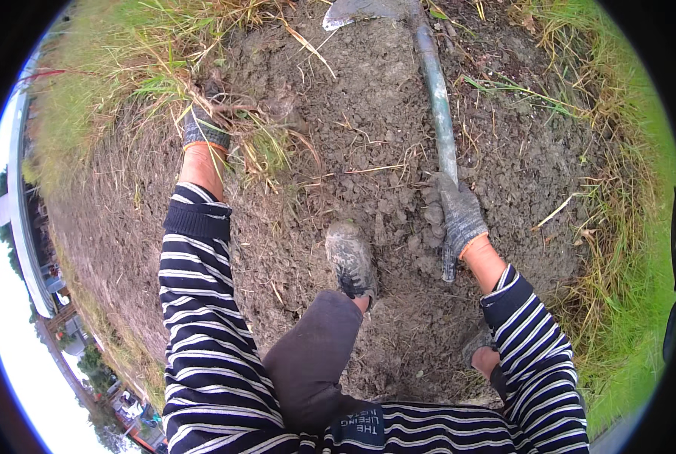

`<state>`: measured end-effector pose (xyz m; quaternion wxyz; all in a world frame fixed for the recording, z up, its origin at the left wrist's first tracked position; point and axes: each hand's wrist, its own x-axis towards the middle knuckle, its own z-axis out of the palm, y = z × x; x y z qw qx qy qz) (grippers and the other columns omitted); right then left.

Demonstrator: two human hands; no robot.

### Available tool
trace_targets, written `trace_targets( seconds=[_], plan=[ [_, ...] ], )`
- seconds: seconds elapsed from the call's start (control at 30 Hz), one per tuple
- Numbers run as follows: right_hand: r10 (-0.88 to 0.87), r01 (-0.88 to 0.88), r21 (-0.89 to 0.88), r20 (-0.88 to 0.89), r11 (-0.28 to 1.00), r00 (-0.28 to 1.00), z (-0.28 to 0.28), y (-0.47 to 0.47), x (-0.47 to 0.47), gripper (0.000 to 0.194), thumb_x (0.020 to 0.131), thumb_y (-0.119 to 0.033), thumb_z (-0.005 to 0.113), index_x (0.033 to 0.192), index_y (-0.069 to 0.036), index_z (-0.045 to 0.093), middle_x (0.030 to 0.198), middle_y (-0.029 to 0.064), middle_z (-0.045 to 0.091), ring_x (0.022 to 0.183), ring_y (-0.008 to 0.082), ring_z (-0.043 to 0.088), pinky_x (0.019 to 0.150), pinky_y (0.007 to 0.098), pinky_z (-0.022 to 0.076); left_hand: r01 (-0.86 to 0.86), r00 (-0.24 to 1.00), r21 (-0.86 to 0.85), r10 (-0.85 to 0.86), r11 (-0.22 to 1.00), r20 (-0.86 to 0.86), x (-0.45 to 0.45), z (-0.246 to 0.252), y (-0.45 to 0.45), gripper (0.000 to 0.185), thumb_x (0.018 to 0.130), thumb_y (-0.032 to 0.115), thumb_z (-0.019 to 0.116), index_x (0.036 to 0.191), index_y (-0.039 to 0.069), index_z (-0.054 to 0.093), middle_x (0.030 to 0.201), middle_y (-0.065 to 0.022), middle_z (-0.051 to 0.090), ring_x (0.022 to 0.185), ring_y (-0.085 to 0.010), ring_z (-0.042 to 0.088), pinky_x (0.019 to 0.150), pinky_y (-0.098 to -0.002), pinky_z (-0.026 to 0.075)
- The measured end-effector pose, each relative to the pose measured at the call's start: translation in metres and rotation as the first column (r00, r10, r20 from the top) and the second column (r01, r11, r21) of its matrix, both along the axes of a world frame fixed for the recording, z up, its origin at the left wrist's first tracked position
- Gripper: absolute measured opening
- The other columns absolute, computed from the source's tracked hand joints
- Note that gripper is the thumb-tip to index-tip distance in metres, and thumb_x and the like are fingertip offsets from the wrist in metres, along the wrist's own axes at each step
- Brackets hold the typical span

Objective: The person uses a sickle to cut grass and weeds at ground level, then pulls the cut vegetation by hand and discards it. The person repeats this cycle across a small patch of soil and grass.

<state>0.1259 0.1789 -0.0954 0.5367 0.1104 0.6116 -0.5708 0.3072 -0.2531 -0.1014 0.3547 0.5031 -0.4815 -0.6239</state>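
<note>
My right hand (462, 215), in a grey knit work glove with an orange cuff edge, is closed around the lower handle of a hoe (440, 108). The hoe's green, mud-stained shaft runs up the picture to a wide metal blade (366, 10) lying on the soil at the top. My left hand (204, 116), in a matching glove, is at the upper left against a clump of pulled grass and weeds (253, 133) with roots and stems. Stems and leaves hide its fingers, so its grip cannot be made out.
Clumpy, dug soil (372, 130) with loose straw and roots spreads underfoot. My muddy shoe (349, 258) stands on it, the other shoe (479, 343) at the lower right. Tall grass (116, 62) edges the upper left, more grass (627, 284) the right. Buildings stand at the far left.
</note>
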Motion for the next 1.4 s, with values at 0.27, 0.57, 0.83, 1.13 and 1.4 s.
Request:
trace_targets(
  seconds=[0.27,0.57,0.83,1.13,1.4],
  plan=[
    [0.041,-0.041,0.059,0.003,0.997,0.999,0.1,0.1,-0.012,0.027,0.086,-0.033,0.063,0.099,-0.01,0.057,0.064,-0.0024,0.053,0.045,0.0086,0.048,0.036,0.0247,0.0364,0.128,0.992,0.138,-0.125,0.982,-0.033,0.165,0.04,0.11,0.035,0.096,0.024,0.043,0.127,0.008,0.047,0.112,-0.0095,0.06,0.095,-0.0252,0.059,0.074,-0.0452,0.051],
    [0.032,0.026,0.345,-0.162,0.938,0.986,0.209,0.216,0.033,0.031,0.088,-0.038,0.059,0.086,-0.008,0.052,0.05,-0.0017,0.042,0.032,0.0095,0.035,0.028,0.0227,0.0271,0.714,0.112,-0.081,0.001,0.696,0.994,0.208,-0.008,0.165,0.023,0.085,0.019,0.05,0.088,0.002,0.064,0.078,-0.0186,0.065,0.076,-0.0345,0.063,0.069,-0.0409,0.047],
    [-0.151,0.141,0.237,0.028,0.961,0.988,0.199,0.189,0.044,0.034,0.092,-0.034,0.055,0.07,-0.009,0.054,0.049,-0.0032,0.043,0.033,0.0073,0.036,0.03,0.0227,0.0266,0.55,0.394,-0.247,0.014,0.798,0.919,0.051,-0.018,0.241,0.038,0.069,0.027,0.07,0.098,0.003,0.063,0.098,-0.0222,0.062,0.094,-0.0392,0.059,0.082,-0.0431,0.048],
    [-0.022,0.035,0.197,-0.07,0.98,0.997,0.209,0.159,0.028,0.028,0.092,-0.029,0.055,0.086,-0.003,0.058,0.052,-0.0023,0.047,0.035,0.007,0.039,0.031,0.0218,0.0282,0.66,0.299,0.007,-0.27,0.751,0.915,0.033,-0.023,0.266,0.039,0.067,0.021,0.068,0.101,0.002,0.062,0.108,-0.0222,0.059,0.103,-0.0385,0.056,0.086,-0.0431,0.046],
    [0.03,0.004,0.252,-0.131,0.968,0.991,0.213,0.159,0.026,0.028,0.091,-0.029,0.057,0.084,-0.002,0.057,0.05,-0.0009,0.046,0.035,0.0082,0.04,0.031,0.0225,0.0288,0.678,0.497,-0.304,-0.113,0.669,0.861,0.072,-0.022,0.275,0.062,0.059,0.013,0.072,0.115,0.001,0.05,0.112,-0.024,0.053,0.105,-0.0408,0.051,0.089,-0.0414,0.044]
  ],
)
